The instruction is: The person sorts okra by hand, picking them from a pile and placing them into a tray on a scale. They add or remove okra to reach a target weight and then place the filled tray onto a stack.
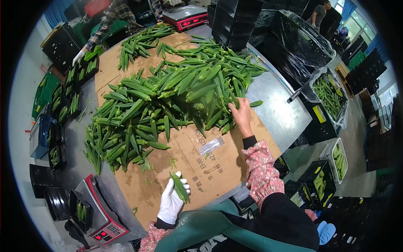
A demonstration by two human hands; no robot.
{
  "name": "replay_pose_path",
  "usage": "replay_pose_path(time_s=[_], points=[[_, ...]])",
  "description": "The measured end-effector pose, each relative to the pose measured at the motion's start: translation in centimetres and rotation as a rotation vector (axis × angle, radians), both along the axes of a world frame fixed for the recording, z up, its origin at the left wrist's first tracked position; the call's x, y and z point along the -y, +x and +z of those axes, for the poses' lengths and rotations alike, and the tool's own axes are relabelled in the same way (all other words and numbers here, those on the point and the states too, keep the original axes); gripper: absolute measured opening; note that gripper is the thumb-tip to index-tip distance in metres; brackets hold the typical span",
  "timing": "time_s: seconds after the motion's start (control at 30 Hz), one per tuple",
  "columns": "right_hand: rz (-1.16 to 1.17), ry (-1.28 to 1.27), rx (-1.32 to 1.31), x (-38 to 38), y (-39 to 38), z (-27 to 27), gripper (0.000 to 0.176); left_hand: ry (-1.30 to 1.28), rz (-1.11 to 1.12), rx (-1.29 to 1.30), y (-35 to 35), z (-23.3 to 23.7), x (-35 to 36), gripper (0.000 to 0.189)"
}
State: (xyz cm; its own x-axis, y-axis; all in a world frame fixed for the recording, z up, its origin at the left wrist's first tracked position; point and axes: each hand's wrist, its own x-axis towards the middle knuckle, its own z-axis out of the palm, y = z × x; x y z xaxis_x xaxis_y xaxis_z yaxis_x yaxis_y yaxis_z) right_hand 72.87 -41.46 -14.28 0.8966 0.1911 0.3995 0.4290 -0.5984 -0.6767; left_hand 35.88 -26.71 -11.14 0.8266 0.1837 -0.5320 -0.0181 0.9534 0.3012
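Observation:
My left hand (pixel 171 200), in a white glove, is closed around a green okra pod (pixel 179 187) near the front edge of the cardboard. My bare right hand (pixel 241 114) is at the right side of a large okra pile (pixel 168 96), its fingers curled on okra there; how many pods it grips is partly hidden. One pod tip pokes out to the right of that hand. Beneath the pile lies a flattened cardboard sheet (pixel 189 166) with printed characters and a strip of clear tape.
A red scale (pixel 105 227) bearing a black tray of okra stands at front left; another scale (pixel 184 17) is at the back. Small okra trays (pixel 75 103) line the left. Crates of okra (pixel 327 94) stand at right. Across the table, another person's gloved hand (pixel 78 57) is over trays.

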Motion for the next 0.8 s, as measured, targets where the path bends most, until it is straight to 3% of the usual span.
replay_pose_path(time_s=[0.17, 0.27, 0.37, 0.5, 0.63, 0.73, 0.8], points=[[-0.024, -0.088, -0.095, 0.2, -1.2, 0.1, 0.032, 0.017, 0.008, -0.015, -0.2, -0.1, -0.1, 0.039], [0.071, 0.876, -0.655, 2.0, -4.2, 0.7, 0.027, -0.008, 0.055, -0.018, -0.5, -0.1, -0.2, 0.038], [0.104, 1.163, -0.833, 5.3, -4.5, -0.5, 0.029, -0.017, 0.039, -0.036, -0.5, -0.4, -0.1, 0.037], [0.162, 1.25, -0.83, 4.9, -5.5, 0.7, 0.038, -0.054, 0.011, -0.033, -0.1, -0.6, 0.0, 0.036], [0.139, 1.136, -0.854, 3.5, -5.2, 0.0, 0.029, -0.055, -0.008, -0.03, 0.2, -0.5, -0.1, 0.035], [0.063, 0.817, -0.71, 2.1, -3.8, -0.2, 0.026, -0.06, -0.006, -0.034, 0.1, -0.2, 0.0, 0.035], [-0.164, 0.355, -0.571, 0.8, -2.8, 0.1, 0.041, -0.063, -0.007, -0.044, 0.0, -0.2, 0.1, 0.034]])
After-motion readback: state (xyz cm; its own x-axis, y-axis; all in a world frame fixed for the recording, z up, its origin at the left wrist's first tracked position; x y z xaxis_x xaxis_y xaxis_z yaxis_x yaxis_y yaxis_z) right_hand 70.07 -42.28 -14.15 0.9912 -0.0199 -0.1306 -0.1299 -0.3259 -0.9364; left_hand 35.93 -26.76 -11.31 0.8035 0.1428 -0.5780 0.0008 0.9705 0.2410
